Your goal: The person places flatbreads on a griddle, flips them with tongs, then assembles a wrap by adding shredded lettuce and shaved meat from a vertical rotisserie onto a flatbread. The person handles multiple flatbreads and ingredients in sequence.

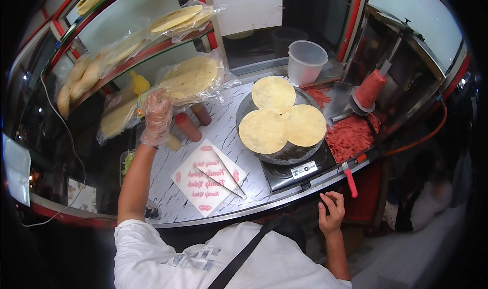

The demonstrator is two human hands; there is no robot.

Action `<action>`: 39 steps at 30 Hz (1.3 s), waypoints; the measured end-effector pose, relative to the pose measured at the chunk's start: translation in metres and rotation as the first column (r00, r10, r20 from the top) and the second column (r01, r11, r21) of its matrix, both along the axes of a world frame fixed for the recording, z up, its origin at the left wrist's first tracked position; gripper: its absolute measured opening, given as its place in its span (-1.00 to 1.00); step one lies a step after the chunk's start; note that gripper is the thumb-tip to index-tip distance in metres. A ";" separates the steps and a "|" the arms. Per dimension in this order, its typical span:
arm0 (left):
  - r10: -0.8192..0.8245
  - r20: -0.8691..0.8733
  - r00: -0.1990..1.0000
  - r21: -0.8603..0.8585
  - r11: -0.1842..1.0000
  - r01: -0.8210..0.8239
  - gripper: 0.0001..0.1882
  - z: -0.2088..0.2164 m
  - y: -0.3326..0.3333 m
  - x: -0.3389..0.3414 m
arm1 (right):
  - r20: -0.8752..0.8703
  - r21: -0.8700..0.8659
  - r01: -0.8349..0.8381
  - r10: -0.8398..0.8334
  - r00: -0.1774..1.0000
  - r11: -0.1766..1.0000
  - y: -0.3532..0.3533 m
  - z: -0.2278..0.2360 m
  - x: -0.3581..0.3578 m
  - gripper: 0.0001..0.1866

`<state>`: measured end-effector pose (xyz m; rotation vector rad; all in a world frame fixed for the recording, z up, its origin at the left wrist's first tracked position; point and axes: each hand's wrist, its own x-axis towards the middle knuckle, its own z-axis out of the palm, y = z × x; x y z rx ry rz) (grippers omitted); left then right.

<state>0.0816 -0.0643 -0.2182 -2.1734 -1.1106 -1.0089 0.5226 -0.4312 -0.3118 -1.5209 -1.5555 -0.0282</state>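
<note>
Left hand (157, 119): gloved, raised beside a colourful packet (141, 103) near the shelf; cannot tell what its grip holds.
Right hand (332, 214): bare, grip released, near the red-handled knife (351, 181).
Flatbreads (263, 131): three, on the round griddle (284, 156).

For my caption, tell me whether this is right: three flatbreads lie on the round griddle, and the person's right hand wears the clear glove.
Not quite: the head view shows the clear glove on the person's left hand, while the right hand is bare. Three flatbreads do lie on the round griddle.
</note>
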 end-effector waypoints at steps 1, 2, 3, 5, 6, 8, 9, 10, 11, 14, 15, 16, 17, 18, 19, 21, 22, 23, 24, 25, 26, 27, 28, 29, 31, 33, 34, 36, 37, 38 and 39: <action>-0.003 0.123 0.992 -0.049 0.999 0.009 -0.78 -0.005 -0.004 0.003 | 0.003 -0.009 -0.013 0.013 1.000 1.000 0.002 0.000 0.000 -0.69; 0.000 0.264 0.965 -0.092 0.995 0.026 -0.73 -0.011 -0.008 0.011 | -0.010 -0.015 -0.023 0.023 1.000 1.000 0.004 -0.001 -0.001 -0.70; -0.003 0.397 0.918 -0.118 0.992 0.055 -0.68 -0.019 -0.012 0.019 | -0.039 -0.021 -0.036 0.035 0.999 0.999 0.005 -0.001 -0.002 -0.70; -0.016 0.819 0.573 -0.174 0.946 0.275 -0.53 -0.033 -0.016 0.040 | -0.009 -0.002 -0.041 0.041 0.999 0.999 0.009 -0.002 -0.003 -0.70; 0.022 0.952 0.305 -0.154 0.896 0.416 -0.46 -0.037 -0.016 0.048 | -0.003 0.007 -0.042 0.042 0.999 0.999 0.010 -0.001 -0.004 -0.70; 0.125 0.889 0.439 -0.266 0.924 0.274 -0.33 -0.039 -0.010 0.058 | -0.011 -0.010 -0.057 0.057 0.998 0.998 0.012 -0.002 -0.004 -0.70; 0.186 0.869 0.459 -0.303 0.932 0.197 -0.33 -0.038 -0.006 0.064 | -0.023 -0.010 -0.078 0.078 0.997 0.997 0.012 -0.002 -0.003 -0.70; 0.210 0.856 0.473 -0.305 0.943 0.132 -0.34 -0.036 0.000 0.070 | -0.005 -0.018 -0.071 0.071 0.997 0.997 0.012 -0.002 -0.002 -0.70; 0.222 0.885 0.410 -0.305 0.940 0.150 -0.33 -0.032 0.007 0.075 | -0.002 -0.014 -0.068 0.068 0.998 0.998 0.012 -0.002 -0.001 -0.70; 0.310 0.849 0.427 -0.363 0.931 0.045 -0.32 -0.017 0.023 0.085 | -0.028 -0.002 -0.052 0.052 0.998 0.999 0.010 -0.004 0.002 -0.70; 0.265 0.857 0.442 -0.326 0.943 0.067 -0.31 -0.014 0.024 0.086 | -0.049 -0.010 -0.054 0.053 0.997 0.999 0.009 -0.005 0.003 -0.69; 0.270 0.866 0.421 -0.345 0.932 0.113 -0.30 -0.011 0.026 0.087 | -0.034 -0.003 -0.050 0.049 0.998 0.999 0.008 -0.006 0.003 -0.69; 0.260 0.879 0.400 -0.343 0.927 0.152 -0.30 -0.009 0.026 0.087 | -0.031 -0.006 -0.052 0.052 0.998 0.999 0.007 -0.007 0.003 -0.69; 0.291 0.860 0.419 -0.391 0.904 0.174 -0.29 -0.008 0.026 0.086 | -0.039 0.007 -0.066 0.066 0.997 0.998 0.007 -0.008 0.003 -0.69; 0.308 0.845 0.436 -0.420 0.888 0.186 -0.28 -0.009 0.026 0.084 | -0.032 -0.009 -0.054 0.054 0.998 0.998 0.007 -0.009 0.003 -0.69; 0.263 0.843 0.470 -0.407 0.882 0.238 -0.28 -0.013 0.024 0.075 | -0.050 -0.011 -0.056 0.055 0.997 0.998 0.008 -0.009 0.002 -0.69; 0.196 0.855 0.481 -0.363 0.888 0.282 -0.29 -0.016 0.023 0.069 | -0.034 -0.012 -0.067 0.066 0.997 0.998 0.009 -0.009 0.001 -0.70; 0.128 0.864 0.488 -0.316 0.891 0.326 -0.30 -0.018 0.022 0.060 | -0.030 -0.011 -0.077 0.077 0.997 0.997 0.010 -0.009 0.000 -0.70; 0.099 0.897 0.430 -0.287 0.872 0.398 -0.32 -0.020 0.019 0.050 | -0.024 -0.010 -0.087 0.086 0.996 0.996 0.011 -0.008 -0.002 -0.70; 0.072 0.927 0.369 -0.252 0.848 0.467 -0.35 -0.022 0.014 0.039 | -0.020 -0.012 -0.095 0.094 0.995 0.995 0.012 -0.007 -0.003 -0.70; 0.069 0.953 0.296 -0.224 0.817 0.531 -0.37 -0.022 0.011 0.029 | -0.015 -0.012 -0.102 0.102 0.995 0.995 0.014 -0.007 -0.005 -0.70; 0.094 0.969 0.230 -0.206 0.822 0.531 -0.47 -0.018 0.008 0.017 | -0.024 -0.013 -0.121 0.121 0.992 0.993 0.015 -0.006 -0.006 -0.70; 0.028 0.877 0.480 -0.228 0.904 0.363 -0.48 -0.014 0.006 0.006 | 0.001 -0.009 -0.110 0.110 0.994 0.994 0.015 -0.005 -0.008 -0.70; 0.050 0.727 0.685 -0.227 0.959 0.172 -0.49 -0.007 0.004 -0.006 | 0.013 -0.005 -0.109 0.109 0.994 0.994 0.016 -0.004 -0.010 -0.69; 0.087 0.457 0.885 -0.044 0.996 -0.075 -0.53 0.009 0.008 -0.019 | 0.023 -0.003 -0.111 0.111 0.994 0.994 0.016 -0.002 -0.014 -0.69; 0.124 0.314 0.941 -0.083 0.991 -0.103 -0.56 0.024 0.021 -0.024 | 0.014 -0.007 -0.113 0.113 0.994 0.994 0.016 0.000 -0.019 -0.69; 0.088 0.230 0.969 -0.038 0.996 -0.082 -0.57 0.031 0.030 -0.024 | 0.023 -0.006 -0.120 0.120 0.993 0.993 0.016 0.001 -0.023 -0.69; 0.177 0.066 0.982 -0.235 0.959 -0.158 -0.65 0.043 0.045 -0.027 | 0.019 -0.011 -0.127 0.127 0.992 0.992 0.015 0.005 -0.031 -0.69; 0.193 0.032 0.981 -0.320 0.932 -0.173 -0.67 0.046 0.050 -0.029 | 0.043 -0.003 -0.126 0.126 0.991 0.992 0.015 0.007 -0.036 -0.69; 0.203 -0.003 0.979 -0.401 0.897 -0.187 -0.69 0.048 0.052 -0.030 | 0.050 -0.002 -0.126 0.126 0.991 0.992 0.015 0.010 -0.042 -0.69; 0.165 0.073 0.984 -0.375 0.919 -0.126 -0.72 0.048 0.053 -0.031 | 0.044 0.015 -0.135 0.134 0.990 0.991 0.016 0.013 -0.048 -0.69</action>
